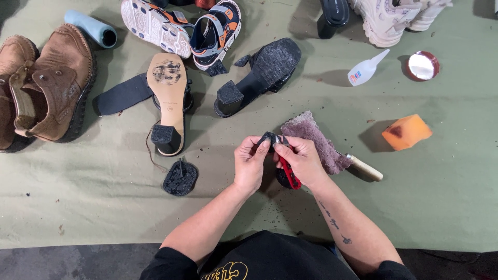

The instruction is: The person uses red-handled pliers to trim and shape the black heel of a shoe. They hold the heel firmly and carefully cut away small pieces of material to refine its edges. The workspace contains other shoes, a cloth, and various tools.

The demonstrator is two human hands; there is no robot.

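- Both hands' grip: left hand (pixel 250 165) pinches a small black heel piece (pixel 268 139); right hand (pixel 303 162) closes on a red-handled knife (pixel 289 173).
- Black heeled sandal (pixel 259 78) lies sole-up at upper centre; glue bottle (pixel 366 69) capped, apparently unused.

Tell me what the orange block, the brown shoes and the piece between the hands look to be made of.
Orange block: likely foam sponge, matt, soft-edged, with a dark stain. Brown shoes: seemingly suede or nubuck leather, napped and scuffed. Small black piece, pinched by left hand and right hand: probably rubber; too small to be sure.

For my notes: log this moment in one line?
left hand: holds small black piece | right hand: red-handled tool | cloth beside
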